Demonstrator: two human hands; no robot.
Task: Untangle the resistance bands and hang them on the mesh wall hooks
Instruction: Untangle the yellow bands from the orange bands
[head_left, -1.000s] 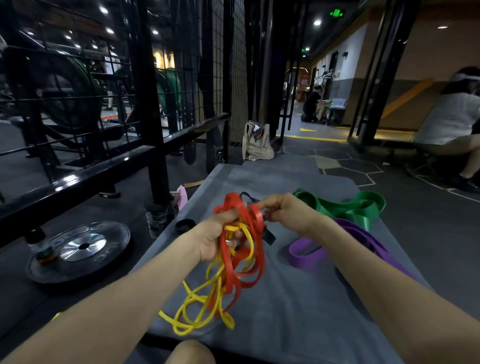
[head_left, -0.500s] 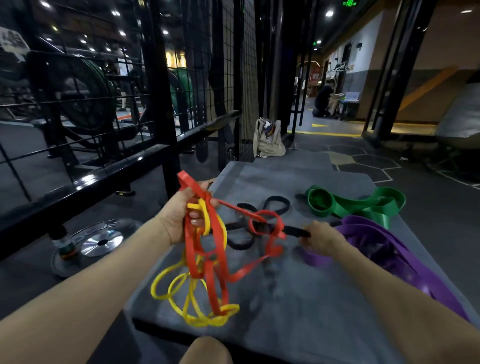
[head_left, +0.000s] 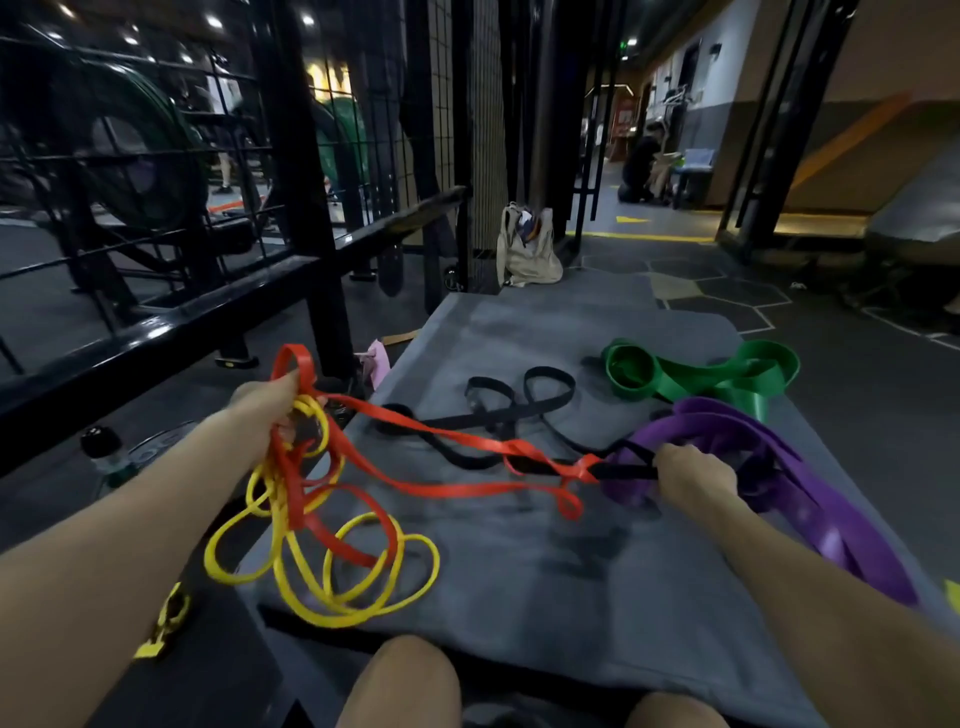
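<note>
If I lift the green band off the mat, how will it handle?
Probably floppy: the green band lies collapsed in folds and loops on the mat, so it should sag from wherever it is gripped. It is wide and flat, so likely heavier than the thin yellow band. It looks clear of the tangle, so it should lift free.

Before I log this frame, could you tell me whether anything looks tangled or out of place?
Yes: the orange band is snagged around the black band near the right hand, while the left hand grips orange and yellow band loops bunched together. No band hangs on the mesh wall.
</note>
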